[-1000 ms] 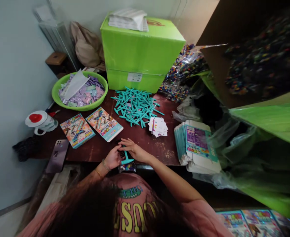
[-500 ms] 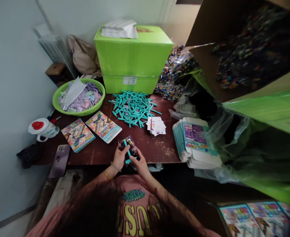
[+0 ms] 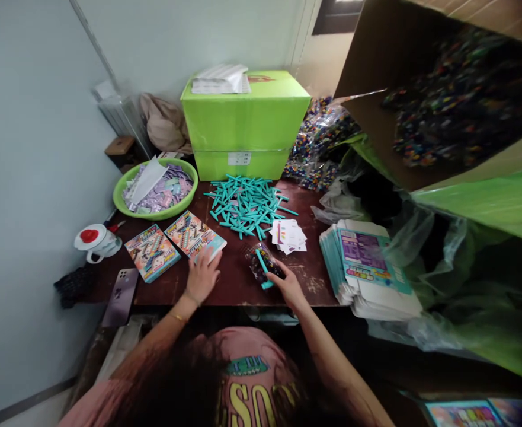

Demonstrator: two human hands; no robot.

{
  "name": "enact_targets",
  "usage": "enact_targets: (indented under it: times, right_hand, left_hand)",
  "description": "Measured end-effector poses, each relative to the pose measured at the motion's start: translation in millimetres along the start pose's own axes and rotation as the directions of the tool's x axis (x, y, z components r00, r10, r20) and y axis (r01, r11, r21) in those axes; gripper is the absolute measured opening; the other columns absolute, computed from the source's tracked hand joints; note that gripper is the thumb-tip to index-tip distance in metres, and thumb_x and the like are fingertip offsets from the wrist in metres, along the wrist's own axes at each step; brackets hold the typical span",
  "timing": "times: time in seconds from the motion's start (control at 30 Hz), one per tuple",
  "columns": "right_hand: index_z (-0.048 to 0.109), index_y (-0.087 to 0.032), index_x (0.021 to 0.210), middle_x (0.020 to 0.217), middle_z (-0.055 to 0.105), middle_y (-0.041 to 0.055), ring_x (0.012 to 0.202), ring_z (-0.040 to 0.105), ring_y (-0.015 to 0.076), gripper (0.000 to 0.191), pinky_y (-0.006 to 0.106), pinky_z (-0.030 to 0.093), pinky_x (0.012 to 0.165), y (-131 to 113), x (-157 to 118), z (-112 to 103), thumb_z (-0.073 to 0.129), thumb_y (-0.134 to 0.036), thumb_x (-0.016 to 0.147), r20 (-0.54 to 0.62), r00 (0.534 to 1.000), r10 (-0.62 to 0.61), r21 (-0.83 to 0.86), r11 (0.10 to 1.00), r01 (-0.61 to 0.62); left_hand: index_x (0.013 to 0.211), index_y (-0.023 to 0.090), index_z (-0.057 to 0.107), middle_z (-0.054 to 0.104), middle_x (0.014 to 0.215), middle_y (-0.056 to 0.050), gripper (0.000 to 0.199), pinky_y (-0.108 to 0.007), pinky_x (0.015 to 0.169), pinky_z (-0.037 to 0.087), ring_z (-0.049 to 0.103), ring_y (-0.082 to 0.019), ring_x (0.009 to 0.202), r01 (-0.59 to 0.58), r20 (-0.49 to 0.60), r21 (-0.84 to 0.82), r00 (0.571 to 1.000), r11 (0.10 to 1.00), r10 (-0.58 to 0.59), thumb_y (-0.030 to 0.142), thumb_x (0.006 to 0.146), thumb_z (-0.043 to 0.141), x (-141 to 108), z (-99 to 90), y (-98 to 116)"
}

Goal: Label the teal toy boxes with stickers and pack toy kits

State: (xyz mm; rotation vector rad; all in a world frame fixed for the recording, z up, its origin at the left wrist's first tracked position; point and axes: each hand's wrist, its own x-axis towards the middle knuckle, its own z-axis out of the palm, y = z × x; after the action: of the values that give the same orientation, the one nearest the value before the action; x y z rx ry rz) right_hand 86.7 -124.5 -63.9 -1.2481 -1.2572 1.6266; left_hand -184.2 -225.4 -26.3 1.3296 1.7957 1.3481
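Observation:
My right hand [image 3: 288, 284] grips a clear bag of small dark, multicoloured beads [image 3: 257, 268], with a teal T-shaped plastic stick [image 3: 262, 261] held against it. My left hand [image 3: 202, 276] has its fingers spread over the lower edge of a printed box [image 3: 192, 232]; it touches the box without grasping it. A second printed box [image 3: 150, 252] lies to its left. Behind the hands is a heap of teal sticks [image 3: 245, 204], and a small pile of white printed cards [image 3: 288, 235] sits right of it.
A green basin [image 3: 117, 196] of small packets stands at the left, near a lidded mug [image 3: 98, 243] and a phone [image 3: 121, 296]. A large green carton [image 3: 243, 127] is at the back. Flattened boxes [image 3: 367, 261] are stacked right, below an open carton [image 3: 367, 77] of bead bags.
My left hand has let go of the bag and stick and moved left onto the printed box. My right hand has carried the bag and stick to the right. The view has shifted slightly.

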Motion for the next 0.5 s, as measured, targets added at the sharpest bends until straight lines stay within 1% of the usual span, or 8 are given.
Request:
enact_targets:
  times: [0.03,0.13,0.2,0.3,0.33,0.4,0.43,0.5]
  right_hand:
    - [0.068,-0.020,0.126,0.120,0.073,0.0092,0.114,0.066,0.0316,0.068,0.051,0.046,0.109,-1.5,3.7,5.5,0.086,-0.042,0.065,0.019,1.000,-0.007,0.025,1.000,0.006]
    - [0.065,-0.022,0.131,0.127,0.070,0.0083,0.116,0.066,0.0298,0.071,0.048,0.049,0.107,-8.4,13.8,42.0,0.086,-0.039,0.065,0.124,0.992,-0.040,0.174,0.985,0.018]
    - [0.062,-0.023,0.135,0.130,0.068,0.0070,0.117,0.065,0.0282,0.075,0.045,0.051,0.105,-12.0,21.0,74.2,0.086,-0.035,0.065,0.217,0.974,-0.058,0.299,0.954,-0.009]
    - [0.059,-0.024,0.138,0.129,0.069,0.0059,0.111,0.068,0.0264,0.079,0.043,0.055,0.098,-13.6,31.5,111.1,0.086,-0.034,0.064,0.322,0.946,-0.042,0.413,0.905,-0.101]
    - [0.059,-0.024,0.138,0.128,0.070,0.0055,0.109,0.069,0.0259,0.080,0.043,0.056,0.096,-13.6,34.0,117.1,0.085,-0.033,0.064,0.344,0.938,-0.037,0.420,0.900,-0.119]
    - [0.059,-0.024,0.138,0.126,0.071,0.0046,0.107,0.070,0.0248,0.079,0.043,0.056,0.096,-14.6,37.1,118.7,0.085,-0.033,0.064,0.363,0.930,-0.048,0.402,0.909,-0.110]
    - [0.060,-0.024,0.137,0.125,0.071,0.0041,0.106,0.070,0.0242,0.077,0.043,0.055,0.098,-16.2,37.8,115.2,0.085,-0.032,0.065,0.358,0.932,-0.064,0.380,0.921,-0.083]
    - [0.064,-0.023,0.134,0.122,0.073,0.0032,0.105,0.070,0.0235,0.073,0.043,0.053,0.101,-22.8,38.1,103.1,0.084,-0.030,0.065,0.322,0.941,-0.104,0.304,0.953,0.001]
  left_hand:
    - [0.109,0.025,0.075,0.059,0.143,-0.011,0.047,-0.053,0.127,0.000,0.027,-0.037,0.151,-0.003,-0.023,0.028,1.000,1.000,0.003,0.011,0.065,0.082,14.7,-12.6,-3.7]
    - [0.099,0.022,0.076,0.070,0.124,-0.011,0.028,-0.047,0.126,0.018,0.049,-0.031,0.135,-0.014,-0.082,0.040,0.996,0.999,0.017,0.015,0.072,0.078,51.8,-38.4,-7.0]
    - [0.100,0.019,0.075,0.072,0.115,-0.010,0.018,-0.043,0.122,0.028,0.057,-0.027,0.123,-0.047,-0.141,0.040,0.989,0.998,0.052,0.022,0.082,0.072,64.1,-44.8,-1.6]
    - [0.112,0.012,0.070,0.070,0.117,-0.013,0.030,-0.041,0.113,0.038,0.059,-0.027,0.116,-0.056,-0.249,0.045,0.966,0.997,0.066,0.034,0.094,0.060,67.5,-43.9,9.4]
    - [0.116,0.010,0.068,0.070,0.117,-0.014,0.036,-0.041,0.108,0.042,0.061,-0.027,0.114,-0.048,-0.287,0.041,0.956,0.998,0.058,0.038,0.097,0.055,67.1,-42.2,11.9]
    - [0.121,0.010,0.066,0.070,0.117,-0.015,0.042,-0.040,0.103,0.045,0.062,-0.028,0.111,-0.033,-0.342,0.030,0.939,0.999,0.041,0.043,0.099,0.050,66.4,-37.2,13.7]
    - [0.120,0.012,0.067,0.070,0.117,-0.014,0.042,-0.039,0.103,0.045,0.063,-0.028,0.111,-0.036,-0.349,0.025,0.936,0.999,0.043,0.044,0.098,0.052,66.3,-33.8,13.4]
    - [0.115,0.017,0.071,0.070,0.117,-0.012,0.035,-0.038,0.108,0.042,0.061,-0.028,0.116,-0.080,-0.304,0.031,0.949,0.996,0.085,0.043,0.094,0.059,65.1,-24.9,11.5]
